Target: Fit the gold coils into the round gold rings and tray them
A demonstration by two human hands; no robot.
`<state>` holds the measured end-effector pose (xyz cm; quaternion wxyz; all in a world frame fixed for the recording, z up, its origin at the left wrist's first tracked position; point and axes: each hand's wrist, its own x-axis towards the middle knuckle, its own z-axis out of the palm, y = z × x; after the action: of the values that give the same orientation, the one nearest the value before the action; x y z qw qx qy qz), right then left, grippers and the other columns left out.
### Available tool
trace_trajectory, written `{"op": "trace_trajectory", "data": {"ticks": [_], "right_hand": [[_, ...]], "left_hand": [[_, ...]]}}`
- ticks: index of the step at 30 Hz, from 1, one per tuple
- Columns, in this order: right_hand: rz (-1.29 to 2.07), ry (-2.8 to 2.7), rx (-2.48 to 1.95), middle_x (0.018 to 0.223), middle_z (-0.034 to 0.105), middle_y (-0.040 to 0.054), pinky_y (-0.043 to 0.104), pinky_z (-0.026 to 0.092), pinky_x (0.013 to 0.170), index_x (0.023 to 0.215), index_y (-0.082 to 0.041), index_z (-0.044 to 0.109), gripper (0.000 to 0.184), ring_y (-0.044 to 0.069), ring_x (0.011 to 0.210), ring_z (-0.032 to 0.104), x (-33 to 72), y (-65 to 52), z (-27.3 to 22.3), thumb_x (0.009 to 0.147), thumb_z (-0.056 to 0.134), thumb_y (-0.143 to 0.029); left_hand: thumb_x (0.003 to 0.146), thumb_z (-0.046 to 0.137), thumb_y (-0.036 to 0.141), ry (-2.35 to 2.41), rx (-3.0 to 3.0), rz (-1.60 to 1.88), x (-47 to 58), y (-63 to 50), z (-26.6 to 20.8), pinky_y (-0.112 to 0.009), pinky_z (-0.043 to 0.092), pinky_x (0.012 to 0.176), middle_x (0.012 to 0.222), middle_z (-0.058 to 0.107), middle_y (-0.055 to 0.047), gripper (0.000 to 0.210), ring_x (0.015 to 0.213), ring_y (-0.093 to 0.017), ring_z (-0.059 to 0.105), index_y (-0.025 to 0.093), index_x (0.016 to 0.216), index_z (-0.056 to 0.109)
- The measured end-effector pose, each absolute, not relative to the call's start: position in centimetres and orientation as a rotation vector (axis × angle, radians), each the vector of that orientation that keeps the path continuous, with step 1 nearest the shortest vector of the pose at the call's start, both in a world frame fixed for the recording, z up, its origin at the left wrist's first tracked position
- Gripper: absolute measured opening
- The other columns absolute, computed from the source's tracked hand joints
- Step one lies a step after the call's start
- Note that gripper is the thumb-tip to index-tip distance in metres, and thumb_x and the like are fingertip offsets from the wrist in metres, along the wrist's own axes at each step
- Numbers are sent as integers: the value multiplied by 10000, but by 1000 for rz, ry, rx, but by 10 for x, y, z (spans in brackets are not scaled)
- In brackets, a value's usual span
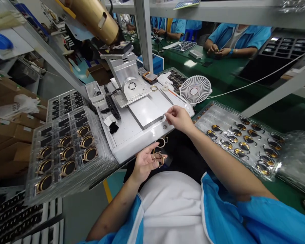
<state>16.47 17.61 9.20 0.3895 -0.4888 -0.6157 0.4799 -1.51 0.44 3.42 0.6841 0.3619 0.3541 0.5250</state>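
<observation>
My left hand is low in front of the white machine base, closed round a gold-rimmed watch case held between thumb and fingers. Just beyond it, under the base's front edge, a pale ring shows. My right hand is over the front right corner of the base, thumb and fingertips pinched together; whatever lies between them is too small to make out. Near that hand is a flat metal plate. Tweezers lie behind it on the base.
Stacked clear trays with gold-rimmed watch cases stand at the left. A tray of round parts lies on the green bench at the right, by a white fan. A metal fixture stands under a brass-coloured cylinder. Co-workers sit opposite.
</observation>
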Motion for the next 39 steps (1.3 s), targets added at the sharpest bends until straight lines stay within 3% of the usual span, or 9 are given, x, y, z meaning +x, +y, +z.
{"op": "trace_trajectory", "data": {"ticks": [4,8,11,14,18,24,29,35,39], "right_hand": [[1216,-1466,-1430,558,622,-38,253,437,498,793,-231,492,284,125,437,536,152,209,90,847,771,-237],[1095,-1465,-1470,480,547,-97,241,390,454,858,-243,493,400,132,400,518,162,191,85,750,866,-339],[1317,-1437,-1362,500,578,-57,240,380,397,783,-230,537,441,120,382,503,171,148,77,749,855,-533],[1706,-1359,-1200,688,718,54,243,461,420,765,-184,664,524,157,538,630,171,101,65,750,802,-690],[1738,-1084,-1104,844,772,67,264,566,564,936,-174,761,518,181,721,701,166,72,52,706,871,-625],[1879,-1052,-1054,671,727,5,288,593,557,934,-166,729,511,151,560,674,176,77,57,640,928,-533],[1906,-1258,-1071,621,706,-13,279,607,558,897,-168,710,367,146,533,675,182,78,63,704,894,-419],[1886,-1339,-1117,599,709,-14,241,579,506,818,-179,691,319,143,511,679,188,83,63,664,907,-355],[1911,-1320,-1108,586,694,-25,249,589,520,819,-173,686,390,146,515,680,192,84,63,605,958,-353]], "left_hand": [[696,930,470,801,896,1200,-18,-7,35,-415,578,889,1057,802,-167,964,1065,-334,758,144,1504,518],[761,908,384,836,1035,1237,-22,-15,32,-430,602,913,1209,765,-189,944,1115,-343,752,185,1563,452],[782,887,239,962,1302,1251,-20,-17,29,-432,625,928,1610,478,-214,953,1143,-328,750,289,1600,400],[793,847,174,1099,1635,1128,-14,-13,29,-478,612,1013,1743,229,-183,974,1177,-326,738,333,1622,360],[824,781,157,1146,1895,893,-8,-3,30,-569,468,1196,1704,344,-163,866,1497,-404,466,241,1600,407],[761,868,145,938,1651,1066,-7,1,30,-419,647,925,1752,150,-216,765,1072,-275,771,281,1427,519],[716,906,129,891,1550,1079,-11,-1,24,-396,646,905,1714,258,-241,729,1075,-275,771,249,1332,536],[765,847,155,1038,1815,1017,-14,-2,24,-440,632,950,1688,349,-224,643,1054,-267,772,235,1342,576],[802,794,144,1073,1984,930,-16,0,30,-474,585,1024,1654,428,-190,590,1249,-338,702,246,1347,594]]}}
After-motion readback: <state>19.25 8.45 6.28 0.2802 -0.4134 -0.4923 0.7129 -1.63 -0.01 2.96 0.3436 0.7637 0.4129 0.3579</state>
